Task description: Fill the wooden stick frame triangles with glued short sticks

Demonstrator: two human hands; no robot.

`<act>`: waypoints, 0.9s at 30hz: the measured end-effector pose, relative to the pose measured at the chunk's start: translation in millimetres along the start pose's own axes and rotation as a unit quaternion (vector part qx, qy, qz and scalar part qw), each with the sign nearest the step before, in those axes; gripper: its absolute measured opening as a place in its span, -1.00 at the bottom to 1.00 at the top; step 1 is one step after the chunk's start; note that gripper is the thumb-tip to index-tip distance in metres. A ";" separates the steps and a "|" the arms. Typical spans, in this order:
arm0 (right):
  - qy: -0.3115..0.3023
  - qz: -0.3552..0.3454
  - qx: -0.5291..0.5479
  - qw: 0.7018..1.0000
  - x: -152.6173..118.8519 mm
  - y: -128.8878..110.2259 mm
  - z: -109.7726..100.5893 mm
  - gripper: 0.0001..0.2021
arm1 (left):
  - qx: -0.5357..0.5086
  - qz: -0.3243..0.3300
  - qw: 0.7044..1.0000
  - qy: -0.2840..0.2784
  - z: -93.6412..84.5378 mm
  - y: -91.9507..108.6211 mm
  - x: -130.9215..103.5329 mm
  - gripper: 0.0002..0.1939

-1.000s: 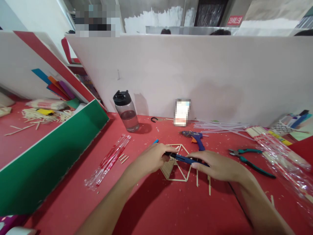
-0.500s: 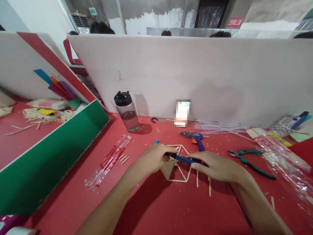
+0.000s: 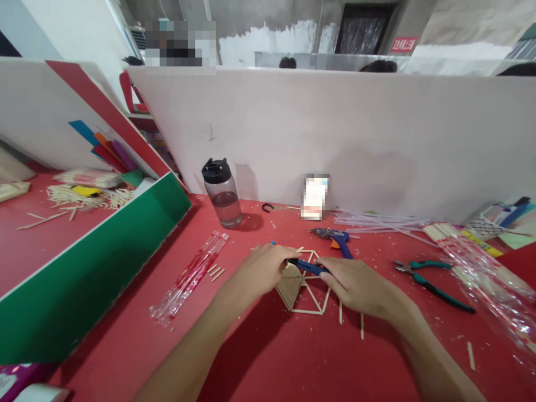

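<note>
Both hands meet over a stick frame (image 3: 309, 311), a flat, many-sided shape of thin wooden sticks with spokes. Its left section is filled with sticks laid side by side. A slim blue-and-black utility knife (image 3: 309, 266) spans the gap between the hands, above the frame. My left hand (image 3: 268, 268) is closed at its black end, the fingertips partly hidden. My right hand (image 3: 355, 282) is wrapped round its blue body, covering the far end. Loose sticks (image 3: 362, 326) lie just below my right hand.
Behind the frame lies a blue glue gun (image 3: 335, 235); green-handled pliers (image 3: 435, 285) lie to the right. A water bottle (image 3: 224, 195) and a phone (image 3: 315, 196) stand near the white partition (image 3: 268, 123). A green board (image 3: 104, 262) borders the left; packs of sticks (image 3: 469, 262) lie right.
My right hand has shifted left along the knife, so less of the blue body shows and the hands are closer together. The view has shifted slightly.
</note>
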State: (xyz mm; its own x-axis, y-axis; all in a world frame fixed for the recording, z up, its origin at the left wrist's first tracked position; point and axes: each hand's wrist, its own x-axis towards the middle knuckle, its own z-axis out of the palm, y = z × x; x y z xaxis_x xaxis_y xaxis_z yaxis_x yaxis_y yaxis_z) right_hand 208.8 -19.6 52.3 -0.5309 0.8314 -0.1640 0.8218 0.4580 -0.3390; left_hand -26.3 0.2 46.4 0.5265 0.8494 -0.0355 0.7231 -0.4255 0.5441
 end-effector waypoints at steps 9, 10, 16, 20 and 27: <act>0.015 0.005 -0.165 0.986 46.2 -13.5 9.8 -0.53 | 0.107 -0.067 0.992 0.009 -6.8 -5.1 1.1 -0.73; 0.013 -0.001 -0.177 0.984 49.8 -13.9 9.3 -0.51 | 0.111 -0.071 0.991 0.015 -6.2 -6.8 1.3 -0.74; 0.004 -0.008 -0.212 0.977 61.2 -18.7 8.2 -0.47 | 0.118 -0.064 0.990 0.041 -2.6 -19.8 2.3 -0.68; 0.000 -0.005 -0.217 0.976 62.4 -21.2 8.3 -0.48 | 0.125 -0.053 0.990 0.040 -1.1 -26.3 3.8 -0.57; -0.002 0.013 -0.220 0.975 63.7 -19.0 11.8 -0.45 | 0.110 -0.054 0.992 0.036 -0.7 -27.7 4.1 -0.55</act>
State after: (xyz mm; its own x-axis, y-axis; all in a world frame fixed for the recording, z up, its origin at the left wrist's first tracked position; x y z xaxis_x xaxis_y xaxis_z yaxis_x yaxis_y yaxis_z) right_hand 156.9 21.0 37.3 -0.5082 0.8440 -0.1714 0.8439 0.5277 0.0963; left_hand -44.5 15.7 31.8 0.4120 0.9110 -0.0190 0.8580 -0.3809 0.3445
